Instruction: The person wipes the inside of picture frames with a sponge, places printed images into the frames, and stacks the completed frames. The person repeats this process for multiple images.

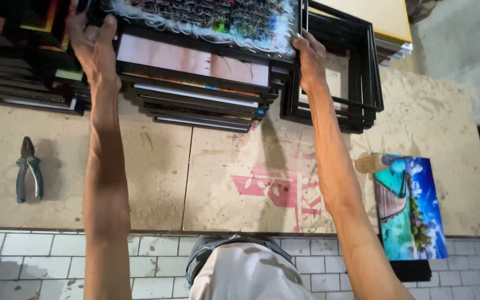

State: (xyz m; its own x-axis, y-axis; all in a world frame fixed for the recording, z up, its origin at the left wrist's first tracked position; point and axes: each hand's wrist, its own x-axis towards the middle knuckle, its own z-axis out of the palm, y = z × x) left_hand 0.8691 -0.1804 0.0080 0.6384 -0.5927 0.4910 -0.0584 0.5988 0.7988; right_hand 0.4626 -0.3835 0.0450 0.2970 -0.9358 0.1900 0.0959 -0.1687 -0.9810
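on worn board bench [140,166], both hands apparently grip framed picture [206,19].

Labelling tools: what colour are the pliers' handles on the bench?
Dark teal-green grips on the pliers, with dark metal jaws; seen in the head view.

Top framed picture with dark swirling pattern [206,19]: the frame's upper edge cuts it off.
Your left hand [93,44]: fingertips hidden behind that frame.
Dark stack of frames at left [18,72]: too shadowed for you to tell apart.
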